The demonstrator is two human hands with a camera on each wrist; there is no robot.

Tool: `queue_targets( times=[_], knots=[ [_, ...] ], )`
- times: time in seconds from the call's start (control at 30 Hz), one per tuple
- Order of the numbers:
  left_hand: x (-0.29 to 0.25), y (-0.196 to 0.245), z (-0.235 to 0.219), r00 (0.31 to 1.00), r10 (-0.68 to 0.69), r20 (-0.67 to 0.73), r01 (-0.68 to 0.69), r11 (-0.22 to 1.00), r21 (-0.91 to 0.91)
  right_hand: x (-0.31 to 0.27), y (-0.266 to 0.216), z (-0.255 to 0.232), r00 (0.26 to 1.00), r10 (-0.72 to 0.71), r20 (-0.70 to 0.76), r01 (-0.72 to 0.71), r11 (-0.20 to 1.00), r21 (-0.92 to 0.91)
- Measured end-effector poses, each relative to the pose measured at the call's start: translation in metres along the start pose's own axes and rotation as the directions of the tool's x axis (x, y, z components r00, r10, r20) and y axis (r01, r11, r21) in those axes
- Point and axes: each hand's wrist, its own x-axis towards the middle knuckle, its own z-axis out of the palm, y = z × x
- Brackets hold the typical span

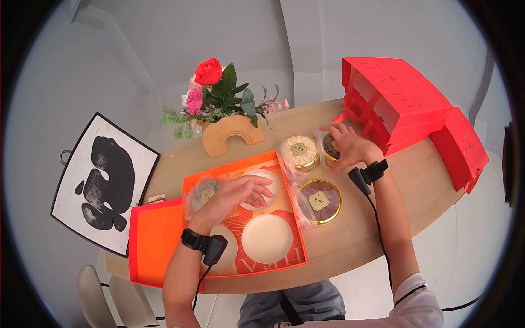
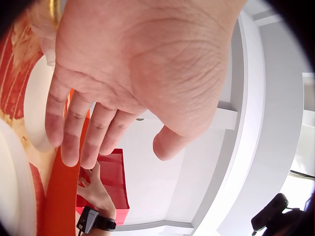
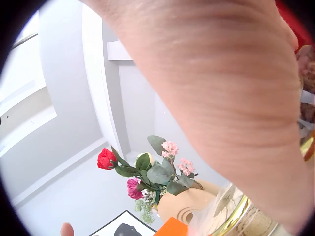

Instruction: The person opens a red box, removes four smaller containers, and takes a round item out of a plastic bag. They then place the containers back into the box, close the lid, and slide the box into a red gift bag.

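My left hand (image 1: pixel 232 195) hovers over the orange box (image 1: pixel 304 240), its fingers fairly straight and holding nothing. The insert (image 1: pixel 249 218) has round cream recesses, and a plastic-wrapped round container (image 1: pixel 202 192) sits at its upper left, partly behind that hand. At the right, my right hand (image 1: pixel 353 146) reaches over a round container with dark contents (image 1: pixel 330 147), thumb and fingers around its rim. Two more gold-rimmed containers, one pale (image 1: pixel 300 150) and one darker (image 1: pixel 320 201), lie between the box and that hand. The right wrist view shows mostly wrist, with the fingers hidden.
A red carrier box (image 1: pixel 404 98) with an open side stands at the back right. Behind the orange box is an arched wooden vase (image 1: pixel 232 134) with flowers (image 1: pixel 209 72). A black-and-white picture board (image 1: pixel 104 186) and an orange lid (image 1: pixel 156 240) lie left.
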Motion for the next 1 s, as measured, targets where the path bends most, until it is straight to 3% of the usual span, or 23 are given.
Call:
queue_targets(
  times=[0.77,1.0],
  knots=[
    [0.000,0.000,0.001,1.000,-0.015,-0.002,0.015,0.999,0.034,0.013,0.002,0.026,0.992,-0.052,-0.111,0.051,0.999,-0.009],
    [0.000,0.003,0.003,0.997,-0.028,-0.066,0.030,0.999,0.031,0.014,0.008,0.030,0.991,-0.063,-0.121,0.060,0.998,-0.023]
  ],
)
